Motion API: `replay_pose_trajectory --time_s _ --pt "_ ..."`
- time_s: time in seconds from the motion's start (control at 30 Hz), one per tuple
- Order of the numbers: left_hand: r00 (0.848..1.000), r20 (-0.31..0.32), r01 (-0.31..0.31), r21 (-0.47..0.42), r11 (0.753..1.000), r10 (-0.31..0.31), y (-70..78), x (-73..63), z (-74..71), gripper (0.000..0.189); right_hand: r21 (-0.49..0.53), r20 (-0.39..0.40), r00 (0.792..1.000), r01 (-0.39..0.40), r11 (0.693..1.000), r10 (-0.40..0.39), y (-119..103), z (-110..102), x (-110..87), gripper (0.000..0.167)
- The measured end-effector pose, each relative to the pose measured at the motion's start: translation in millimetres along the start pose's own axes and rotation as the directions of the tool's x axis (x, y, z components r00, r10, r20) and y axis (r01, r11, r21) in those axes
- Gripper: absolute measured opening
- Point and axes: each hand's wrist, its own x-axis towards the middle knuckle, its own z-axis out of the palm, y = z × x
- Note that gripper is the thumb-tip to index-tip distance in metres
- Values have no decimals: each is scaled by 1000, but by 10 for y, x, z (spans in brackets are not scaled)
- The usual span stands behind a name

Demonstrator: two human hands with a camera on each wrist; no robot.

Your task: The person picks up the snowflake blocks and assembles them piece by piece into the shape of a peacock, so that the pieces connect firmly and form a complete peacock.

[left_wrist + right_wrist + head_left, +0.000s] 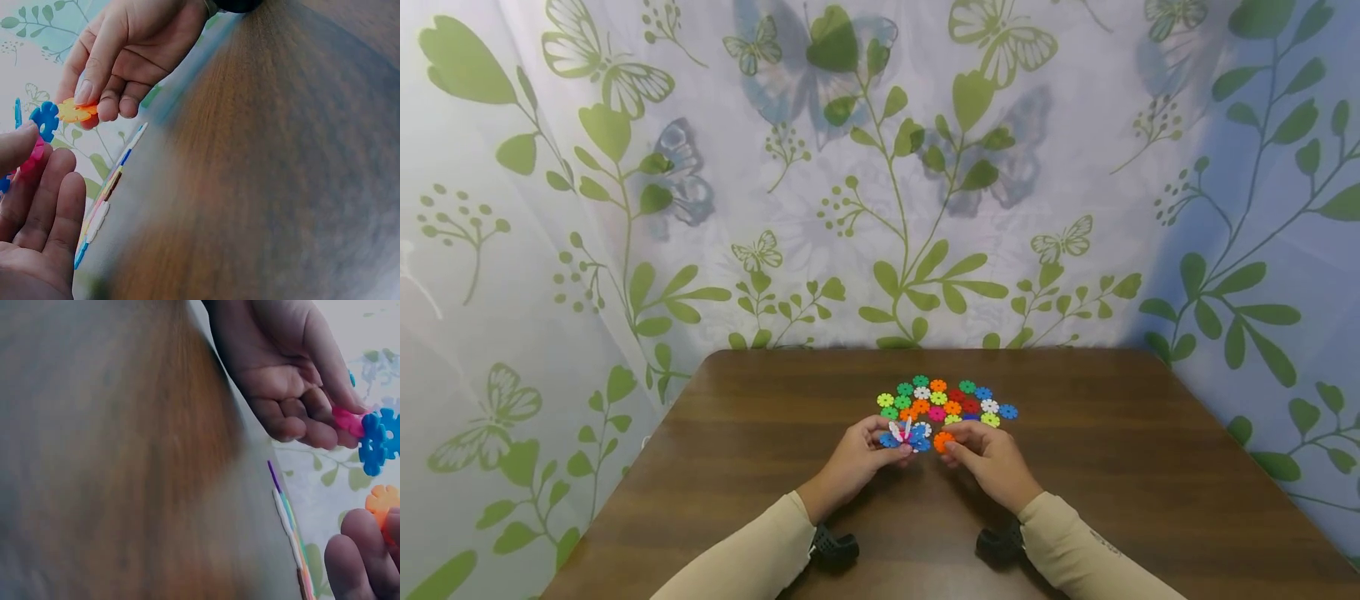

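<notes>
My left hand (852, 458) pinches a joined cluster of flower-shaped notched discs (916, 440), blue and white around a pink middle. In the right wrist view, its pink disc (347, 421) is between the left thumb and fingers, with blue discs (373, 445) sticking out beyond. My right hand (1000, 467) holds a single orange notched disc (943, 442) between thumb and fingers. The left wrist view has this orange disc (75, 111) very near a blue disc (45, 121) of the cluster; whether they touch there I cannot tell. The cluster's far side is hidden.
Several loose notched discs (938, 398) in green, white, orange, red, yellow and blue lie flat on the brown wooden table (760, 417), just beyond the hands. A leaf-and-butterfly patterned curtain (880, 208) hangs behind the table. Dark wrist devices (837, 548) sit under both forearms.
</notes>
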Motion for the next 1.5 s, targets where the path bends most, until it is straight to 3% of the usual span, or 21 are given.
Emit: replay_pose_trajectory --time_s 0.2,0.57,0.83,1.1,1.5 --pt "1000 3 9 -2 1000 -9 11 19 -9 26 45 56 998 14 999 -17 -7 45 5 25" --pt "1000 -16 3 34 999 -3 -1 10 -21 24 89 45 998 30 996 -35 -10 47 -6 25" --pt "999 -31 -17 27 999 18 -15 19 -21 20 57 48 997 62 996 -64 -7 50 -10 20" --pt "1000 -8 0 32 999 0 -5 18 -12 19 52 56 996 71 996 -74 -37 58 -27 21" --pt "999 31 40 47 998 -41 8 -7 -2 27 -23 42 987 157 987 -156 -73 89 -51 17"
